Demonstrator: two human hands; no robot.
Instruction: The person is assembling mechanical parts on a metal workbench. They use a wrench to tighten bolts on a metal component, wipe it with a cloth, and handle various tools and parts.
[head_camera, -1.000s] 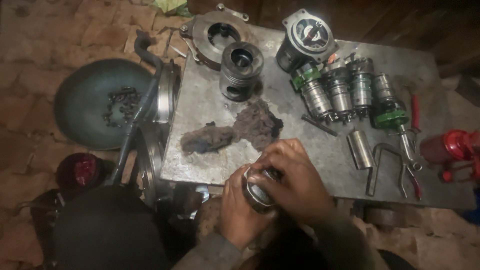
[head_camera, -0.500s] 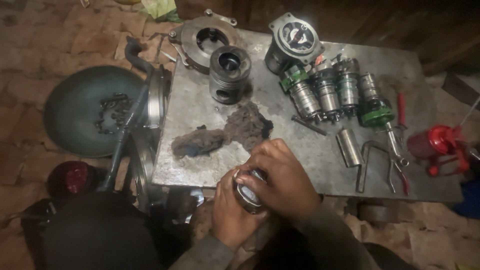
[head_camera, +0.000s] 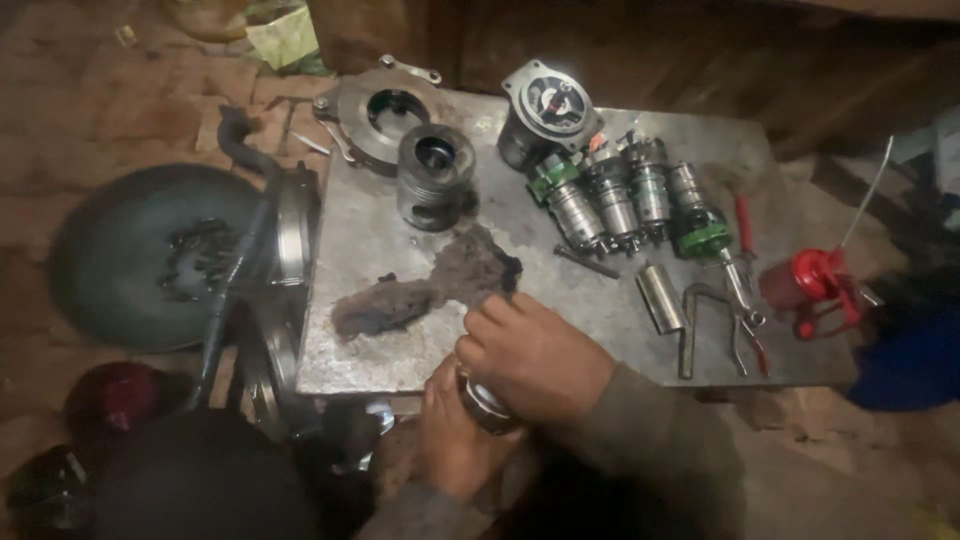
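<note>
At the near edge of the metal plate (head_camera: 400, 350) I see both hands clamped on 1 round metal part (head_camera: 485, 400). Left hand (head_camera: 455, 440) cups it from below, right hand (head_camera: 535, 355) grips over the top. Its axis looks roughly upright between the 2 palms; neither hand is nearer.

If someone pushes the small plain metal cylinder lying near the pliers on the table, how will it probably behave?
The small metal cylinder lies on its side on the flat metal table, so it would likely roll if nudged sideways. It looks like solid steel, so probably stiff and heavy for its size. The table looks greasy, so it may be slippery to pick up.
</note>
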